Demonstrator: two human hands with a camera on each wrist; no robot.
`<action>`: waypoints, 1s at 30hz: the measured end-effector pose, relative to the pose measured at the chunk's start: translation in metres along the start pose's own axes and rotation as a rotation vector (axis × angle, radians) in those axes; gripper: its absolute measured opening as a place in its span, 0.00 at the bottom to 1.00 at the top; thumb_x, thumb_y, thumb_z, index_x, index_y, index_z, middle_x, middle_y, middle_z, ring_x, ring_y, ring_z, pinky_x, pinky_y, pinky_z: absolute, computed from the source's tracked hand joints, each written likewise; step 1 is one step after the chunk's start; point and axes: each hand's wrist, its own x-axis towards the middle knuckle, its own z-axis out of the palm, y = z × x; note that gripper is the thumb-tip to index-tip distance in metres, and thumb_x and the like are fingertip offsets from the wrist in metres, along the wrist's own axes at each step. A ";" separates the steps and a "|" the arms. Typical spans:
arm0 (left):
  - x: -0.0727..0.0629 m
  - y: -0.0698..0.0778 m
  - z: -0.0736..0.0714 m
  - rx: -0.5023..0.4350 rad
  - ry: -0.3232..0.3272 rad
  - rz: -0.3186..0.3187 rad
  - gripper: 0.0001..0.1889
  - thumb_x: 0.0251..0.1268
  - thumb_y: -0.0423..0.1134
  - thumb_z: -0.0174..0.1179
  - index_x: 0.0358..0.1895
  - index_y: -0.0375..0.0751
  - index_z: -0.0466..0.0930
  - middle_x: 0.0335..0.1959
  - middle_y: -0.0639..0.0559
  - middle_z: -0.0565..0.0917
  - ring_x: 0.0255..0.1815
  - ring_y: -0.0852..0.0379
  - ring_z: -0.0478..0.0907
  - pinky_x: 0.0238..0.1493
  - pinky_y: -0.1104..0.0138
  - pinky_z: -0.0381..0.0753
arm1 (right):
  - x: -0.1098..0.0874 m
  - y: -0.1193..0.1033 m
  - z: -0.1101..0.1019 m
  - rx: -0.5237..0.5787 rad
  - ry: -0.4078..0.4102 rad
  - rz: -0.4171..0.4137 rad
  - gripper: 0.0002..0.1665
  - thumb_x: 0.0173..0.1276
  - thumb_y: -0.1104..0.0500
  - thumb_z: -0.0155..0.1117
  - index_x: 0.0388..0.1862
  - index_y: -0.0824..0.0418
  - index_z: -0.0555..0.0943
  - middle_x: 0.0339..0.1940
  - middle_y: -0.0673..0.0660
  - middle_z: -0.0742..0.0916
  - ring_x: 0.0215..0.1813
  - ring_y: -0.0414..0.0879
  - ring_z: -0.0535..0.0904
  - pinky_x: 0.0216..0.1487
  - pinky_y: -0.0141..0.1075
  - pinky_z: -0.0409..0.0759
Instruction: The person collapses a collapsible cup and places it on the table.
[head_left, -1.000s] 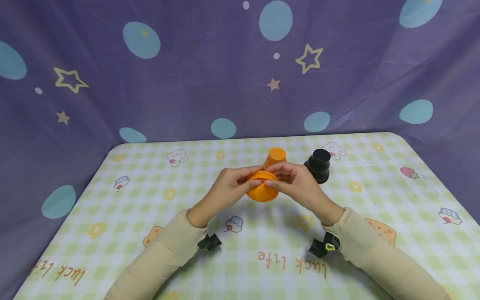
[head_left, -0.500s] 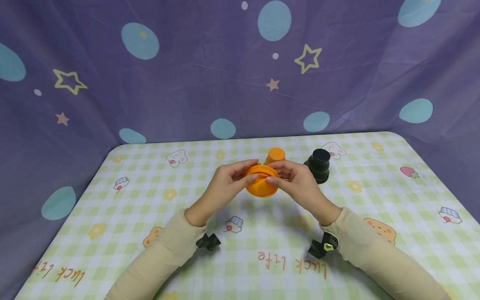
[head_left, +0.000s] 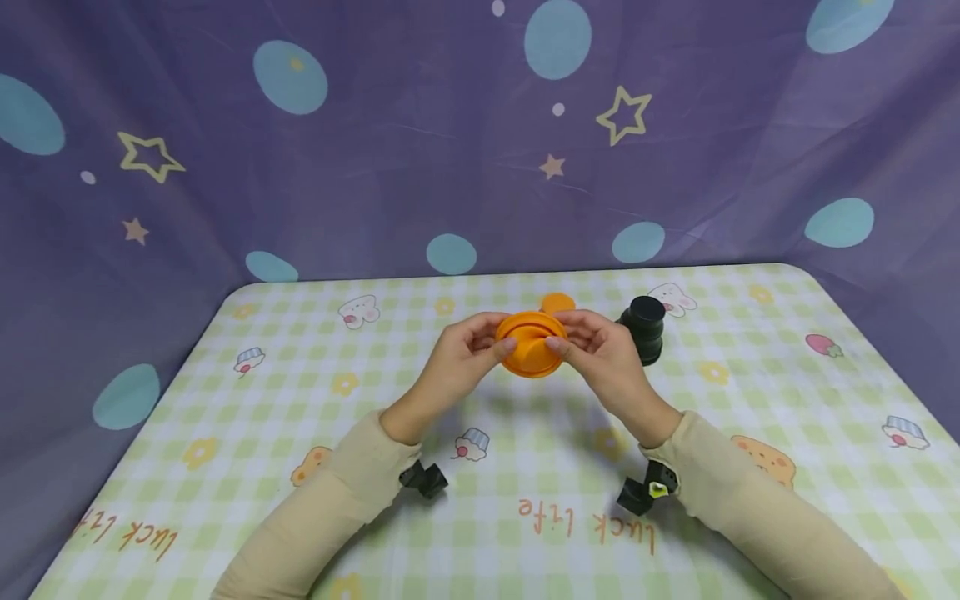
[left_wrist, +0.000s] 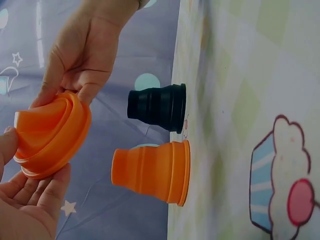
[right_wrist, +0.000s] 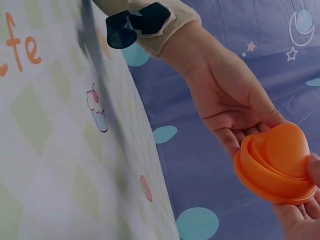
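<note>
Both hands hold an orange collapsible cup (head_left: pixel 533 360) above the table, its rings partly folded and the small end tilted askew. My left hand (head_left: pixel 457 362) pinches its left side, thumb on the near face and fingers behind. On the right side my right hand (head_left: pixel 609 358) grips it the same way. Behind the held cup, a second orange collapsible cup (left_wrist: pixel 147 172) stands extended with its wide rim down, mostly hidden in the head view. A black collapsible cup (head_left: pixel 647 329) stands the same way, just beyond my right hand.
A checked tablecloth (head_left: pixel 247 467) with printed cartoons covers the table. Its far edge meets a purple curtain (head_left: pixel 375 183) with spots and stars. A dark wrist camera (head_left: pixel 423 480) sits at the left cuff and another dark camera (head_left: pixel 647 487) at the right.
The held cup has moved up and away in the head view, covering more of the standing orange cup. The thumbs have spread apart across its face. Both hands keep hold of it.
</note>
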 end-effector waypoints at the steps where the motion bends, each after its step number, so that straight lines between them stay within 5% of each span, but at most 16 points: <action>1: 0.000 -0.001 0.000 0.010 0.005 -0.004 0.16 0.65 0.34 0.59 0.53 0.30 0.76 0.42 0.39 0.82 0.35 0.55 0.81 0.41 0.64 0.83 | 0.000 0.001 0.000 -0.008 -0.002 0.002 0.19 0.63 0.70 0.62 0.51 0.78 0.73 0.34 0.44 0.86 0.38 0.39 0.83 0.41 0.30 0.82; 12: 0.003 -0.015 0.000 0.166 0.067 0.036 0.13 0.62 0.37 0.62 0.47 0.34 0.81 0.37 0.44 0.85 0.31 0.56 0.79 0.32 0.70 0.79 | 0.003 0.016 0.000 -0.052 -0.035 0.014 0.19 0.61 0.69 0.65 0.50 0.74 0.76 0.40 0.57 0.86 0.39 0.42 0.83 0.43 0.32 0.82; 18: 0.004 -0.017 -0.002 0.181 0.003 0.049 0.14 0.63 0.38 0.62 0.48 0.36 0.82 0.40 0.46 0.86 0.31 0.57 0.80 0.33 0.68 0.81 | 0.009 0.016 -0.004 -0.181 -0.190 0.093 0.19 0.62 0.62 0.67 0.51 0.69 0.79 0.42 0.60 0.86 0.38 0.44 0.84 0.41 0.33 0.82; 24: 0.008 -0.020 -0.004 0.130 -0.053 -0.003 0.14 0.63 0.38 0.61 0.50 0.36 0.81 0.41 0.46 0.85 0.33 0.56 0.80 0.37 0.66 0.81 | 0.014 0.019 -0.006 -0.246 -0.237 0.102 0.19 0.62 0.60 0.67 0.50 0.68 0.81 0.38 0.61 0.87 0.36 0.45 0.84 0.40 0.34 0.82; 30: 0.011 -0.021 -0.007 0.021 -0.049 -0.098 0.16 0.65 0.34 0.59 0.54 0.31 0.77 0.47 0.39 0.83 0.42 0.53 0.82 0.45 0.65 0.82 | 0.015 0.020 -0.006 -0.154 -0.153 0.103 0.20 0.63 0.62 0.66 0.52 0.71 0.79 0.41 0.61 0.87 0.37 0.42 0.84 0.42 0.33 0.82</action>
